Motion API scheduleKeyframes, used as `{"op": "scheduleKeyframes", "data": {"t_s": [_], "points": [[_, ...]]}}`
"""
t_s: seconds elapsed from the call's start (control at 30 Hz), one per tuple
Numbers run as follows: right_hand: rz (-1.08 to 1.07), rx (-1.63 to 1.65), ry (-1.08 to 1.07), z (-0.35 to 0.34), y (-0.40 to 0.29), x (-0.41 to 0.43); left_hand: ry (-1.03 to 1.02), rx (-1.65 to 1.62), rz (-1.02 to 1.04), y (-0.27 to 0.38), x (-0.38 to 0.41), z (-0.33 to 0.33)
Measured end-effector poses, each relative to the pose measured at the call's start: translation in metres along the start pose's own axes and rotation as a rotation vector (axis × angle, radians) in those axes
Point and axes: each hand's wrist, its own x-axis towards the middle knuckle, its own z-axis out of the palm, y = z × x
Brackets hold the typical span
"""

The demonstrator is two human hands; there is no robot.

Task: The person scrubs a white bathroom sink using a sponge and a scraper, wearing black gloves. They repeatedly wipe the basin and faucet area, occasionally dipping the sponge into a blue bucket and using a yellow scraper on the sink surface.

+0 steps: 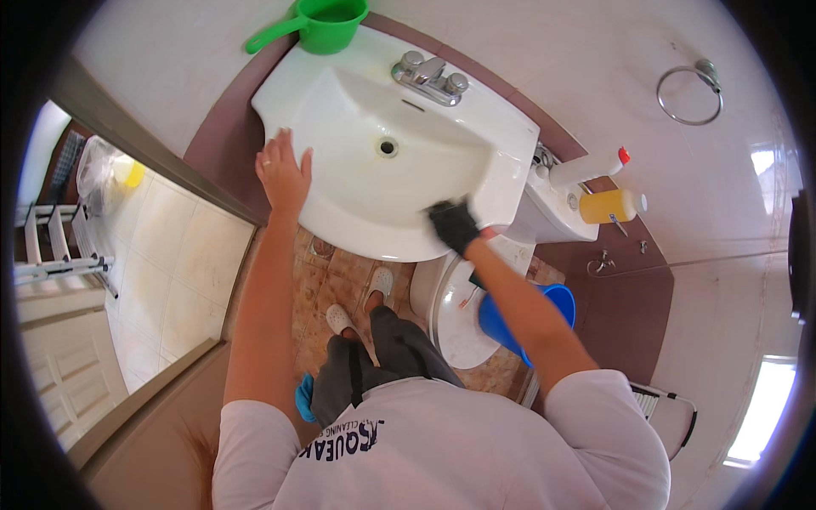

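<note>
A white ceramic washbasin (pixel 395 185) with a drain hole and a chrome two-handle faucet (pixel 430 76) lies before me. My left hand (pixel 282 169), bare with a ring, rests with fingers spread on the basin's left rim. Over the front right part of the bowl is my right hand (pixel 454 226), blurred. A dark glove or cloth covers it, and I cannot tell which, nor whether the fingers grip anything. A green plastic dipper (pixel 330 29) stands on the basin's back left corner.
Right of the basin, a white spray bottle (pixel 583 171) and a bottle of yellow liquid (pixel 605 206) are on the toilet tank (pixel 561 220). A blue bucket (pixel 561 306) is beside the closed toilet lid (pixel 468 325). A towel ring (pixel 688 95) hangs on the wall; a ladder (pixel 60 242) stands beyond the left doorway.
</note>
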Motion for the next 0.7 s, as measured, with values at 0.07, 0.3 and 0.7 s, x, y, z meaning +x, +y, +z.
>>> {"op": "scheduleKeyframes", "data": {"t_s": [0.07,0.3,0.7], "points": [[-0.032,0.437,0.093,-0.012,-0.070,0.017,-0.164,-0.104,0.155,0.001,-0.015,-0.002],[0.035,-0.128,-0.024,0.000,0.019,-0.023,-0.465,-0.337,0.288,0.068,-0.075,-0.032],[0.328,0.146,0.293,0.021,0.070,-0.054,-0.486,-0.176,0.207,0.078,-0.078,-0.028]]}}
